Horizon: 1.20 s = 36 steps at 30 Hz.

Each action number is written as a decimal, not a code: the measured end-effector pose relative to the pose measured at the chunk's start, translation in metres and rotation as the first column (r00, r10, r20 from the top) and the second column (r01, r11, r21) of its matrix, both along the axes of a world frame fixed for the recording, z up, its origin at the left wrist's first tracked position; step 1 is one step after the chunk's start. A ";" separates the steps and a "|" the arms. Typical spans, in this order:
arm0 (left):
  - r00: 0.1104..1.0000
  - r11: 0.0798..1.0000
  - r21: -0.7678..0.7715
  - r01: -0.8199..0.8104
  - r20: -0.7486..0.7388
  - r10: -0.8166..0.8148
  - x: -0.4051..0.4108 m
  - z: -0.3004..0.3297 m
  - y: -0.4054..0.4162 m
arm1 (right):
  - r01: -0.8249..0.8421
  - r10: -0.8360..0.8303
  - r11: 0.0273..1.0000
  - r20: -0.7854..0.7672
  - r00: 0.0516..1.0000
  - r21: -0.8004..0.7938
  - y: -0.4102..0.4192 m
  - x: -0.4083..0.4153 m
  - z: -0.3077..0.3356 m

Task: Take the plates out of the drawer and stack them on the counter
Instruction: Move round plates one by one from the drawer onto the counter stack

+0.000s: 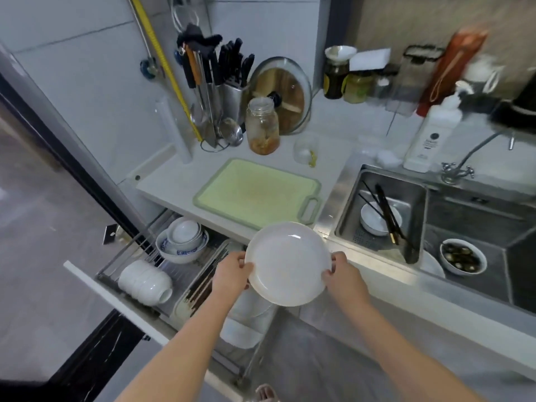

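Note:
A round white plate [287, 264] is held in the air above the open drawer [121, 306], just in front of the counter [174, 181] edge. My left hand [232, 272] grips its left rim and my right hand [343, 275] grips its right rim. Below the held plate, more white plates [246, 320] stand in the drawer's wire rack, partly hidden by my left arm.
The drawer also holds stacked white bowls [145, 281], blue-patterned bowls [182, 242] and a chopstick tray [200, 285]. A green cutting board [255, 190] lies on the counter, with a glass jar [262, 126] and knife block [229, 91] behind. At right, the sink [464, 227] contains dishes.

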<state>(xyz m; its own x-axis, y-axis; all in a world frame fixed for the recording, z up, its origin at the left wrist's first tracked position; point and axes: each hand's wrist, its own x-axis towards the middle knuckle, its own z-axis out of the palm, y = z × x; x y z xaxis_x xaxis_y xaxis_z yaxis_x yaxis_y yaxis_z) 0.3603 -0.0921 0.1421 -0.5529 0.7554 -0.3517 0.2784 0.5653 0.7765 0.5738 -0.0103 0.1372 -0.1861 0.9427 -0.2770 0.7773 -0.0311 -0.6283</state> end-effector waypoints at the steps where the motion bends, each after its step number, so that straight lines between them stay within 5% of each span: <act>1: 1.000 1.000 0.026 0.002 0.014 -0.002 0.014 0.004 0.007 | 0.022 -0.022 1.000 -0.002 1.000 0.016 0.004 0.015 0.007; 17: 0.936 0.929 0.225 0.293 0.133 -0.327 0.241 0.047 0.112 | 0.448 -0.443 0.872 -0.071 0.894 0.197 0.019 0.249 0.068; 36: 0.660 0.659 0.217 0.720 0.078 -0.747 0.426 0.049 0.267 | 0.848 -0.851 0.505 -0.072 0.521 0.163 0.058 0.396 0.065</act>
<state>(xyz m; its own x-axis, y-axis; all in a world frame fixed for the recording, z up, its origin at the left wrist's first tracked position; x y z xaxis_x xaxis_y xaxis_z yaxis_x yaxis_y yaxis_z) 0.7864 0.1748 0.1914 0.2541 0.9415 -0.2213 0.4249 0.0969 0.9001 0.9701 0.0478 0.2017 0.7304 0.6749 -0.1050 0.4428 -0.5850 -0.6795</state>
